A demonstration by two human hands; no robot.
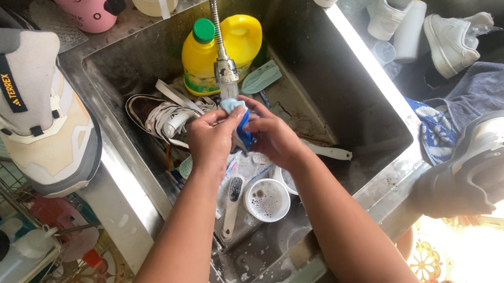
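Here my left hand (213,138) and right hand (272,136) pinch a blue cloth (238,117) under the tap (225,70); gripping firmly and rubbing within the stream should rinse it best.

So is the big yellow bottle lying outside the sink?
No, the yellow bottle with the green cap sits inside the steel sink, just behind the tap.

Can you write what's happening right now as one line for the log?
left hand: on blue cloth | right hand: on cloth | place: under faucet, over sink | nearby: cup, yellow bottle
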